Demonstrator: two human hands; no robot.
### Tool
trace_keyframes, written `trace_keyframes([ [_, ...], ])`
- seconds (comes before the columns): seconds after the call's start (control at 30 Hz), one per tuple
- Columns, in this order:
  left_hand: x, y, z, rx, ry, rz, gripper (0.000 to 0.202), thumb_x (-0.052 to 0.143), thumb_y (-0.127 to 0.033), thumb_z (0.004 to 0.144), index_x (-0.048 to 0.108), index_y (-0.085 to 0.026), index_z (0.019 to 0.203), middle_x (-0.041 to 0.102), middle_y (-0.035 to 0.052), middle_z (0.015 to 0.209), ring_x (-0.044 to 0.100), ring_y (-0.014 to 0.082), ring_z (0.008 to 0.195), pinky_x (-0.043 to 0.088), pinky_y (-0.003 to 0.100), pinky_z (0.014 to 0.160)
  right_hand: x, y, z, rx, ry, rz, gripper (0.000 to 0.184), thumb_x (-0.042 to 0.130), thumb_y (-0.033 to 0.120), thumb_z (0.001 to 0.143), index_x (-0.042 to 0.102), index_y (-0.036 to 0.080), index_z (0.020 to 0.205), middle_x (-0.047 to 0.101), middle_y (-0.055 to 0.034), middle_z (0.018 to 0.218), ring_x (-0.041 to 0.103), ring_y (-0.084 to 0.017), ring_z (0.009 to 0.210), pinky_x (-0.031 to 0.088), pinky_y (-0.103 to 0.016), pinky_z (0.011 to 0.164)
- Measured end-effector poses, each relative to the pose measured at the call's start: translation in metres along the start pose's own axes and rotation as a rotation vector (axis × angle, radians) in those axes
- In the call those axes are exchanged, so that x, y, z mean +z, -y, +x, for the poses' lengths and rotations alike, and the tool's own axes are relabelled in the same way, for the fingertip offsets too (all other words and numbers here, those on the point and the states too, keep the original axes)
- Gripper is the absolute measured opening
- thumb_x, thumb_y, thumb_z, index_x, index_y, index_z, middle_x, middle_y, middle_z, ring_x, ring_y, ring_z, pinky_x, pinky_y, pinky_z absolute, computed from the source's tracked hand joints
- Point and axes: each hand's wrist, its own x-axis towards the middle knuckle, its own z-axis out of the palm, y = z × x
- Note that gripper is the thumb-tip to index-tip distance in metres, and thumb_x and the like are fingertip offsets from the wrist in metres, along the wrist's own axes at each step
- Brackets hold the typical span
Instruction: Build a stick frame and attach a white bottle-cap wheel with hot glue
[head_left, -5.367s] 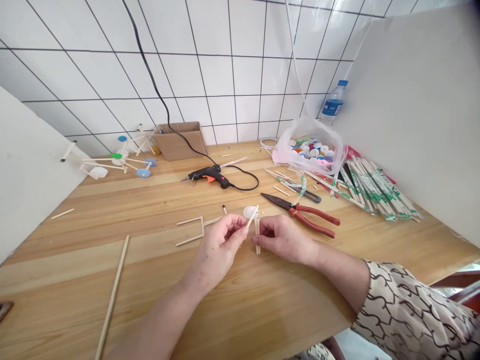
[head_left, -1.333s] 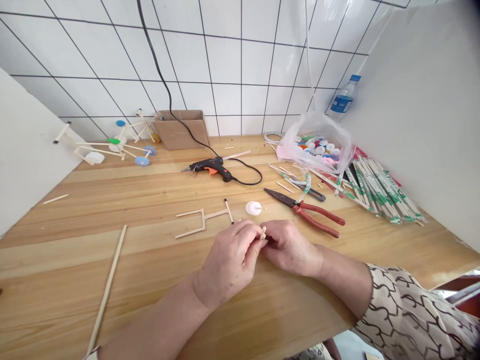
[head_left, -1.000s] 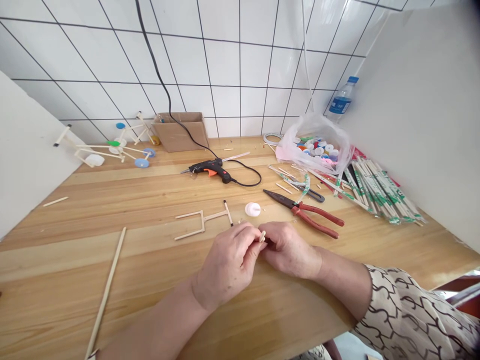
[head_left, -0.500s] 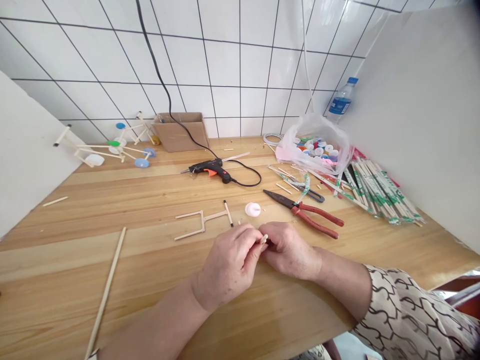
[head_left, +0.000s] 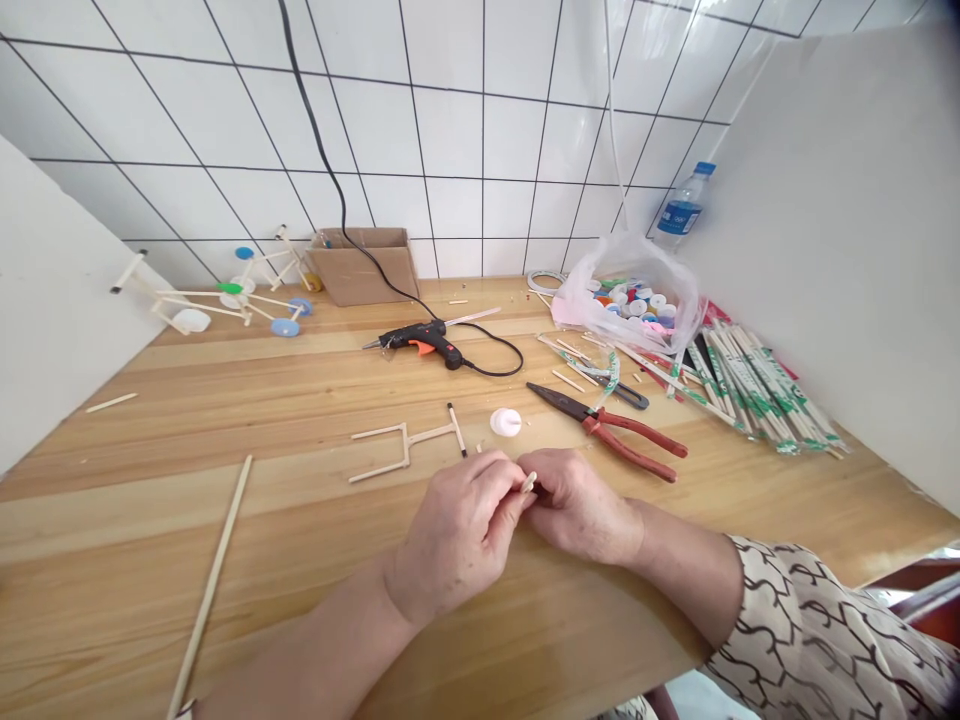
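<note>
My left hand (head_left: 463,525) pinches a short pale wooden stick (head_left: 530,481) between thumb and forefinger; only its light end shows. Closed against it from the other side is my right hand (head_left: 581,508), its fingertips curled out of sight, so its hold on the same piece is partly hidden. Just beyond my hands lie a white bottle cap (head_left: 505,422) and a small frame of glued sticks (head_left: 407,436) with a black-ended crossbar. Red-handled pliers (head_left: 611,428) rest to the right of them.
A black glue gun (head_left: 420,341) lies behind, its cord running up the wall. Stick-and-cap models (head_left: 232,295) and a cardboard box (head_left: 367,268) stand back left. At right are a bag of caps (head_left: 622,300) and wrapped chopsticks (head_left: 765,385). One long stick (head_left: 214,580) lies left.
Both hands stay together in nearly the same place, with only a slight shift at the fingertips. The view has tipped very slightly; the objects on the table have not moved.
</note>
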Motion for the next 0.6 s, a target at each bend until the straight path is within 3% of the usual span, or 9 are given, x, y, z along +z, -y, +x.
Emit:
trace_keyframes([
  [0.4,-0.0003,-0.0014,0.0008,0.056,-0.041,0.042,0.014,0.044,-0.010,0.085,0.051,-0.017,0.076,0.057,0.0026,0.068,0.052,0.0133,0.063,0.043,0.024,0.057,0.0009,0.0001,0.0000,-0.022,-0.043,0.002,0.017,0.049,0.003,0.063,0.043,0.018,0.059,0.046,0.0039,0.054,0.043,-0.009,0.051,0.033,-0.020,0.051],
  [0.6,-0.0004,-0.0011,0.0011,0.054,-0.037,0.051,0.015,0.042,-0.011,0.085,0.051,-0.018,0.076,0.058,0.0031,0.068,0.052,0.0135,0.062,0.043,0.025,0.057,-0.0009,0.0007,0.0008,-0.003,-0.008,0.016,0.016,0.048,0.003,0.065,0.045,0.018,0.061,0.050,0.0030,0.057,0.046,-0.010,0.053,0.034,-0.020,0.052],
])
